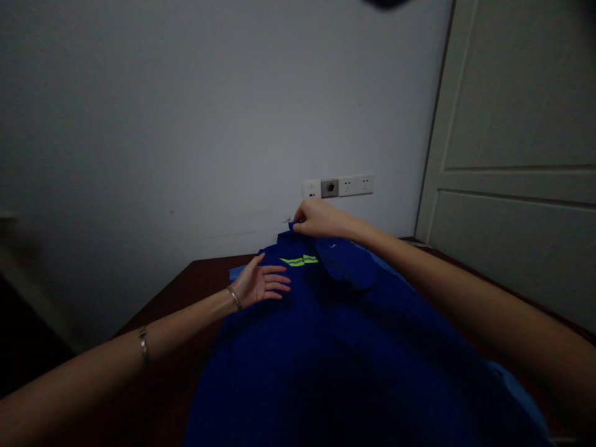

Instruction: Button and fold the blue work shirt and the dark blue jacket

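Observation:
A dark blue jacket point(279, 347) with a yellow-green reflective strip near its collar end is spread out in front of me, its lower part in deep shadow. My right hand point(319, 218) pinches a bit of blue cloth at the far end and lifts it slightly. From there a raised flap of the jacket hangs down under my right forearm. My left hand point(261, 282) is over the jacket's left side, palm turned inward and fingers stretched apart, with nothing in it. Whether its fingertips touch the cloth I cannot tell. Lighter blue fabric shows along the jacket's edges.
The jacket lies on a dark reddish-brown table point(186, 282) pushed against a pale wall point(186, 124). A row of sockets point(356, 185) is on the wall just behind my right hand. A panelled door point(512, 124) stands at the right. The light is dim.

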`<state>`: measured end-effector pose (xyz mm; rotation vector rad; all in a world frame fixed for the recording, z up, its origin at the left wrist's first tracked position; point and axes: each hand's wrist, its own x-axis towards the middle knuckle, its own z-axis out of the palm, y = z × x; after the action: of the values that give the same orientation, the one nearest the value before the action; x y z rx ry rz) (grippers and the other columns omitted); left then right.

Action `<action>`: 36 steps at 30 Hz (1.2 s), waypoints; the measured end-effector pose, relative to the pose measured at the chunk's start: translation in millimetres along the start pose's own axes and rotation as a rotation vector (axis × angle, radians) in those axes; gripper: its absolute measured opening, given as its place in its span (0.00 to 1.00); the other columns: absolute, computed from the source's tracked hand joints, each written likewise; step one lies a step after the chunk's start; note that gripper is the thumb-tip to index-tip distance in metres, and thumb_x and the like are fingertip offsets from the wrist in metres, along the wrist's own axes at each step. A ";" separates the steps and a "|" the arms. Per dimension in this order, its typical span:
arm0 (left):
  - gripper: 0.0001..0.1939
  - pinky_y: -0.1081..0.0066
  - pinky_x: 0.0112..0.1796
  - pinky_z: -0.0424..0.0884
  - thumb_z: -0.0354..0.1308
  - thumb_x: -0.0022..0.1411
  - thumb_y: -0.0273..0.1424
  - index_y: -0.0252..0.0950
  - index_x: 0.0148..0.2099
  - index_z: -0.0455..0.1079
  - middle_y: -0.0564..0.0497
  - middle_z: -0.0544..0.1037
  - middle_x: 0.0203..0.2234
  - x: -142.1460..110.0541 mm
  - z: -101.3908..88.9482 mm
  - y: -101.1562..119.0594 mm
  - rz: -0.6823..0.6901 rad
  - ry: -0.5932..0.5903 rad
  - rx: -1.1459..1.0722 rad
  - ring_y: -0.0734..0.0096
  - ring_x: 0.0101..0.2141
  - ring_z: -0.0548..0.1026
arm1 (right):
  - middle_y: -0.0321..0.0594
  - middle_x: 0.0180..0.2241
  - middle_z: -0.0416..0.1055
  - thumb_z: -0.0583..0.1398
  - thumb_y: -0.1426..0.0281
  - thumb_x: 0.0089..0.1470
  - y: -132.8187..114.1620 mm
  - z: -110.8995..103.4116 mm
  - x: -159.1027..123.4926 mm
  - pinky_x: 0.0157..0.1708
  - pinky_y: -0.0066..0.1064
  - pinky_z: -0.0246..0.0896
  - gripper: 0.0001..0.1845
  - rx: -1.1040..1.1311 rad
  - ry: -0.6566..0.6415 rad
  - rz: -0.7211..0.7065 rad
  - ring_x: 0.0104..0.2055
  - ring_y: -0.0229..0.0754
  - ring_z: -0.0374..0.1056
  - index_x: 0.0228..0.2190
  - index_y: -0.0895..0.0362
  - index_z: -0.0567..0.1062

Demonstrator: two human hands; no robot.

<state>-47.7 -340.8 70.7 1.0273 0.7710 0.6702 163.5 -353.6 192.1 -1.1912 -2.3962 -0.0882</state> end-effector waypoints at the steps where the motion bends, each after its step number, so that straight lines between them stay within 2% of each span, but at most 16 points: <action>1: 0.32 0.64 0.32 0.69 0.38 0.58 0.51 0.27 0.48 0.60 0.37 0.75 0.35 -10.6 -3.1 -10.1 -0.039 0.016 -0.003 0.57 0.35 0.74 | 0.46 0.21 0.71 0.55 0.72 0.44 -9.5 12.7 -0.9 0.24 0.25 0.55 0.12 -0.037 -0.006 -0.047 0.24 0.36 0.65 0.25 0.67 0.76; 5: 0.33 0.64 0.30 0.69 0.40 0.55 0.54 0.28 0.47 0.60 0.39 0.75 0.32 -40.8 -19.6 -44.4 -0.144 0.138 0.003 0.57 0.34 0.75 | 0.53 0.29 0.73 0.54 0.72 0.43 -42.6 68.5 -7.2 0.25 0.27 0.56 0.14 -0.115 -0.066 -0.158 0.29 0.43 0.69 0.30 0.66 0.76; 9: 0.36 0.65 0.30 0.70 0.40 0.52 0.57 0.28 0.46 0.59 0.39 0.74 0.31 -55.2 -34.6 -67.5 -0.191 0.284 0.028 0.58 0.32 0.75 | 0.55 0.34 0.73 0.53 0.71 0.47 -64.3 118.6 -18.9 0.28 0.30 0.60 0.16 -0.127 -0.152 -0.189 0.34 0.47 0.70 0.34 0.65 0.75; 12: 0.37 0.65 0.30 0.70 0.42 0.49 0.59 0.30 0.47 0.57 0.43 0.73 0.29 -58.1 -39.2 -83.4 -0.187 0.366 0.067 0.60 0.31 0.75 | 0.54 0.33 0.73 0.52 0.61 0.50 -67.4 144.3 -34.0 0.29 0.31 0.62 0.21 -0.087 -0.255 -0.212 0.35 0.49 0.70 0.34 0.64 0.75; 15: 0.35 0.66 0.28 0.70 0.48 0.48 0.57 0.33 0.47 0.56 0.48 0.71 0.27 -54.2 -41.2 -99.5 -0.177 0.442 0.157 0.61 0.29 0.75 | 0.54 0.33 0.73 0.50 0.55 0.51 -51.9 158.1 -53.2 0.30 0.32 0.62 0.26 -0.091 -0.291 -0.184 0.35 0.50 0.70 0.34 0.63 0.76; 17: 0.30 0.69 0.26 0.70 0.53 0.49 0.50 0.33 0.46 0.55 0.49 0.70 0.26 -48.9 -43.2 -108.5 -0.183 0.518 0.253 0.63 0.27 0.75 | 0.53 0.34 0.73 0.49 0.56 0.52 -29.0 161.4 -65.8 0.30 0.33 0.62 0.25 -0.123 -0.285 -0.120 0.35 0.49 0.70 0.34 0.62 0.76; 20: 0.25 0.71 0.23 0.68 0.56 0.53 0.39 0.32 0.48 0.51 0.50 0.70 0.24 -41.3 -47.8 -115.5 -0.202 0.630 0.350 0.66 0.22 0.75 | 0.50 0.34 0.73 0.50 0.63 0.52 24.3 159.2 -83.2 0.32 0.31 0.61 0.19 -0.170 -0.266 0.038 0.37 0.48 0.70 0.35 0.59 0.75; 25: 0.21 0.72 0.23 0.67 0.54 0.54 0.30 0.32 0.48 0.51 0.52 0.70 0.21 -38.8 -56.1 -113.9 -0.232 0.636 0.380 0.69 0.20 0.74 | 0.48 0.36 0.72 0.50 0.73 0.50 142.6 149.0 -115.5 0.34 0.29 0.58 0.16 -0.270 -0.197 0.352 0.38 0.45 0.69 0.36 0.59 0.74; 29: 0.23 0.72 0.22 0.67 0.52 0.53 0.27 0.31 0.50 0.49 0.51 0.71 0.20 -39.7 -61.7 -114.1 -0.243 0.631 0.389 0.69 0.19 0.73 | 0.47 0.39 0.71 0.49 0.75 0.50 226.9 150.6 -144.2 0.38 0.29 0.56 0.16 -0.259 -0.177 0.453 0.42 0.45 0.67 0.38 0.58 0.73; 32: 0.24 0.72 0.22 0.66 0.52 0.51 0.28 0.31 0.50 0.49 0.50 0.71 0.19 -38.5 -65.2 -115.3 -0.252 0.620 0.386 0.68 0.19 0.73 | 0.45 0.43 0.69 0.51 0.73 0.50 264.1 157.4 -157.5 0.41 0.29 0.56 0.17 -0.220 -0.190 0.438 0.44 0.44 0.65 0.42 0.57 0.71; 36: 0.26 0.71 0.22 0.66 0.55 0.48 0.31 0.32 0.49 0.51 0.51 0.70 0.19 -36.7 -68.2 -113.6 -0.260 0.627 0.394 0.67 0.19 0.73 | 0.46 0.45 0.67 0.52 0.70 0.51 277.7 164.2 -158.1 0.42 0.31 0.56 0.17 -0.258 -0.163 0.414 0.47 0.45 0.63 0.43 0.57 0.69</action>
<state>-109.5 -378.6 -46.1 1.0484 1.6047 0.6303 397.9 -255.6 -61.9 -1.8549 -2.2659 -0.1775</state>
